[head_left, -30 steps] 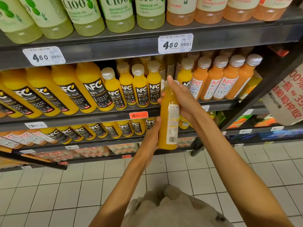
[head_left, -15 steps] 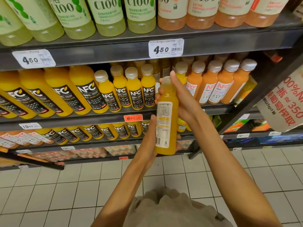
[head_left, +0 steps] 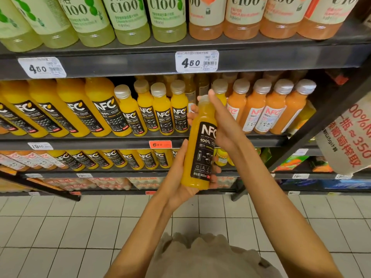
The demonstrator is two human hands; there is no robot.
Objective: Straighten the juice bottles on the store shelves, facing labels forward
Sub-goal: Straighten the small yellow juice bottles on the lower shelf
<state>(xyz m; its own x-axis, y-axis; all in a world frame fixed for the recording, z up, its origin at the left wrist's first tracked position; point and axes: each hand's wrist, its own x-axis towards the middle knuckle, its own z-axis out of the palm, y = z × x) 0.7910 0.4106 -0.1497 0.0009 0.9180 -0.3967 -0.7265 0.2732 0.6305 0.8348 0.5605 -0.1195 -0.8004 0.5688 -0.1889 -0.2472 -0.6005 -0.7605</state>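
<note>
Before stocked shelves [head_left: 140, 63], both hands, left hand [head_left: 178, 177] and right hand [head_left: 224, 125], grip one juice bottle [head_left: 200, 153].

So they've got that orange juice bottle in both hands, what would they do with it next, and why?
Probably set it back in the gap on the middle shelf. The bottle, held by the left hand and right hand, shows its black NFC label to the camera, like the small bottles beside the gap.

Five pale-green C100 bottles [head_left: 130, 21] and four orange C100 bottles [head_left: 243, 17] line the top shelf. Below stand four orange-pink NFC bottles [head_left: 259, 109] at right. Two hands hold one NFC orange juice bottle [head_left: 200, 149].
</note>
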